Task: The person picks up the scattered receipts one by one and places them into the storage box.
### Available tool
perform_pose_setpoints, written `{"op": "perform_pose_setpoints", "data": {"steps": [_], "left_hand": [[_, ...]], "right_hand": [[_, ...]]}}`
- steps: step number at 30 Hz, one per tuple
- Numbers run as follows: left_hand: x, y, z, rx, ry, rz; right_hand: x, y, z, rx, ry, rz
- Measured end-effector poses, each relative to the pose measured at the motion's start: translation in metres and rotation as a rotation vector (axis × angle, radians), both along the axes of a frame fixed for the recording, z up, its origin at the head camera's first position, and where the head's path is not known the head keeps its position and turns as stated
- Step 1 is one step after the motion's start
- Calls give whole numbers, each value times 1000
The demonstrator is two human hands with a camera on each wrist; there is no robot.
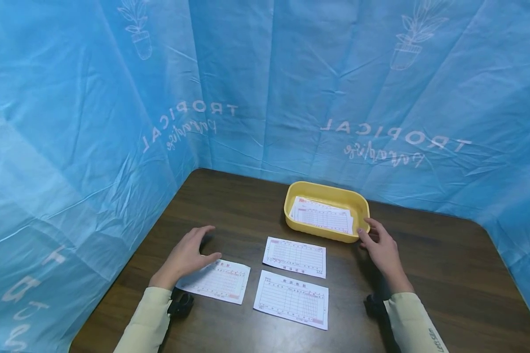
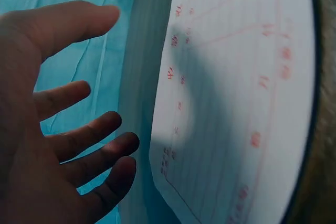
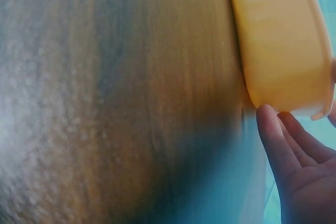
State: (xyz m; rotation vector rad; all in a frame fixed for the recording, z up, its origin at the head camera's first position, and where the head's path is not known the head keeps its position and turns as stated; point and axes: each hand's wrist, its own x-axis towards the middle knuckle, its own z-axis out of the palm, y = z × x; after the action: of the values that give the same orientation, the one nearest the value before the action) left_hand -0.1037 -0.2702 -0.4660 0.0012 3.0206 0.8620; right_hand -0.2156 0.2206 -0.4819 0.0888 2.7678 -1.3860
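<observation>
At the right hand's (image 1: pixel 382 247) straight fingertips: smooth yellow plastic tray (image 1: pixel 362 203), rounded, holding forms | under the spread left hand (image 1: pixel 186 256): red-ruled paper slip (image 1: pixel 218 282), print illegible | backdrop: "TROPICAL".

Two printed slips (image 1: pixel 295 256) (image 1: pixel 291 299) lie on the dark wooden table (image 1: pixel 446 274), blue sheeting (image 1: pixel 291 83) behind
</observation>
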Motion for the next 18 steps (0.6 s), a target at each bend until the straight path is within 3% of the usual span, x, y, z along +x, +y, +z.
{"op": "perform_pose_setpoints", "data": {"steps": [7, 18], "left_hand": [[7, -7, -2, -118, -20, -4], [14, -16, -2, -106, -88, -29]], "right_hand": [[1, 1, 1, -7, 3, 5], [1, 1, 0, 6, 4, 21]]}}
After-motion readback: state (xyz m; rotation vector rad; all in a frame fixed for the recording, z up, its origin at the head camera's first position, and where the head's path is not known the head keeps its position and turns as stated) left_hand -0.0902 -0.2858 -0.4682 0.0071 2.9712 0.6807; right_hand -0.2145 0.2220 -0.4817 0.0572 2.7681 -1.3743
